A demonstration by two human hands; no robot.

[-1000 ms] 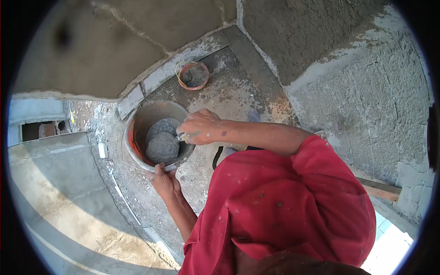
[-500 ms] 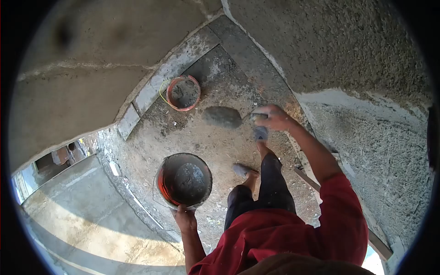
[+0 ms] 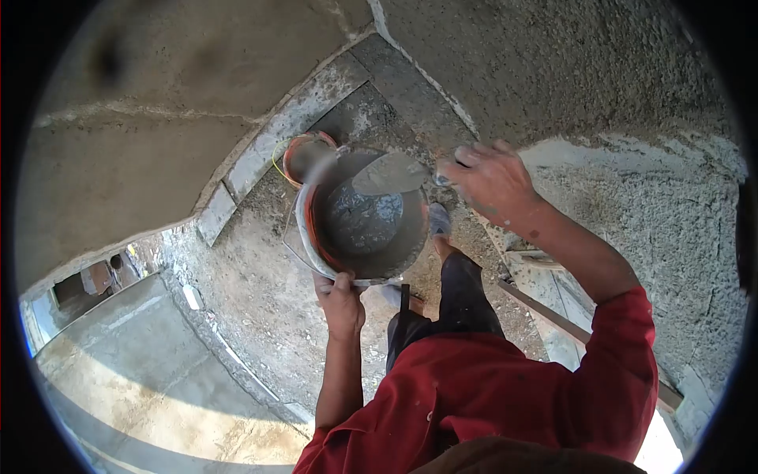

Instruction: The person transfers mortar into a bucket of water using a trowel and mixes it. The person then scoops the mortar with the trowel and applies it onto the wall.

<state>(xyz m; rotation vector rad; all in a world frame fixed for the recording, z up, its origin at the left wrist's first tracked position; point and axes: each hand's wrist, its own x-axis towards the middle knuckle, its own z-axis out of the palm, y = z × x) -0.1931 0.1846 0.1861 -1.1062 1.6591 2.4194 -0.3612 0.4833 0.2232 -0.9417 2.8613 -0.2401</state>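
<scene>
My left hand (image 3: 341,302) grips the near rim of an orange bucket (image 3: 314,229), its thumb over the edge. The bucket is held up and tilted toward me; its inside is coated grey, with wet mortar (image 3: 367,221) at the bottom. In my right hand (image 3: 493,180) is a trowel (image 3: 391,174), the fingers closed round its handle. The grey trowel blade lies over the far part of the bucket's mouth. From this angle I cannot tell whether the blade touches the rim.
A second orange bucket (image 3: 304,154) with a yellow handle stands on the dirt floor behind the held one. Rough grey walls (image 3: 632,87) meet at the far corner. Wooden boards (image 3: 553,312) lean by the right wall, and a concrete slab (image 3: 158,355) lies at lower left.
The held bucket has come up and to the right, now partly overlapping the floor bucket. My right hand has risen slightly to the right, and the trowel blade is now over the bucket's mouth.
</scene>
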